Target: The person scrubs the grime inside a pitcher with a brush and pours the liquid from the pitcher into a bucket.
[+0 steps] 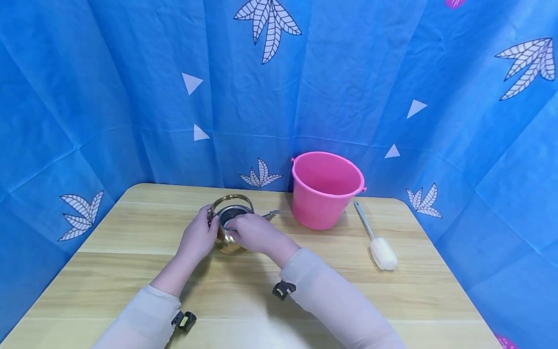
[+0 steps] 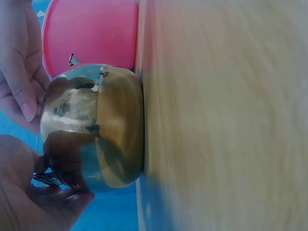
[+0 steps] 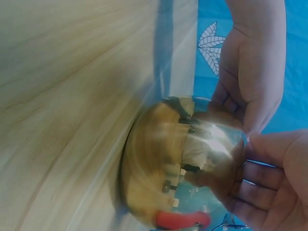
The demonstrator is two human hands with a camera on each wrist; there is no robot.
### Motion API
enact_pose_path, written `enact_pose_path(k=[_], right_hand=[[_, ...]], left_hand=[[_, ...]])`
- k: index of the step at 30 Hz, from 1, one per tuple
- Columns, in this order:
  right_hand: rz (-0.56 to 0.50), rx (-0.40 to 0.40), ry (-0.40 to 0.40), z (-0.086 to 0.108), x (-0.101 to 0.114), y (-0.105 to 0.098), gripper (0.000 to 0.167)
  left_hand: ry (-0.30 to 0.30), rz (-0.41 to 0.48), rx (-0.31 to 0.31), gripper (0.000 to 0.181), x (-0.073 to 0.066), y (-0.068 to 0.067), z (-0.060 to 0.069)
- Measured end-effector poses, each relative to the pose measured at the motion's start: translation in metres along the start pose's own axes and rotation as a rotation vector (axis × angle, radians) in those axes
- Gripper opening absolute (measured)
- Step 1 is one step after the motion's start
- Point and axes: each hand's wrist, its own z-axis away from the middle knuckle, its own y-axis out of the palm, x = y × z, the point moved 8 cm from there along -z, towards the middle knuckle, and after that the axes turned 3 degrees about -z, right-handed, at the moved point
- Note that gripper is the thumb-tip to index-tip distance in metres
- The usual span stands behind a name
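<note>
A shiny gold kettle [image 1: 230,245] stands upright on the table, its round mouth uncovered and its arched handle [image 1: 233,197] raised. At its left side, my left hand [image 1: 198,236] grips it near the handle's base; the left wrist view shows thumb and fingers [image 2: 67,204] around that handle end. My right hand [image 1: 257,232] is over the kettle's mouth, with fingertips at or inside the rim. In the right wrist view, the kettle [image 3: 173,168] partly hides the fingers of the right hand [image 3: 284,180]; whether they pinch anything is hidden.
Behind and right of the kettle stands a pink bucket [image 1: 320,208], close to the spout [image 1: 271,214]. Farther right lies a brush [image 1: 382,253] with a white sponge head and pale handle. Blue patterned cloth [image 1: 357,72] hangs around the table [image 1: 244,300].
</note>
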Motion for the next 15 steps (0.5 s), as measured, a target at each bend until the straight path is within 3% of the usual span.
enact_pose_path(k=[9,15], right_hand=[[0.032,0.047,0.059,-0.0030,0.0003,0.0049,0.021],[0.040,0.041,0.055,-0.0052,-0.0004,0.0087,0.022]], left_hand=[[0.004,-0.011,-0.010,0.051,-0.0013,-0.0006,0.0004],[0.004,-0.013,-0.006,0.051,-0.0016,-0.0002,-0.0002]])
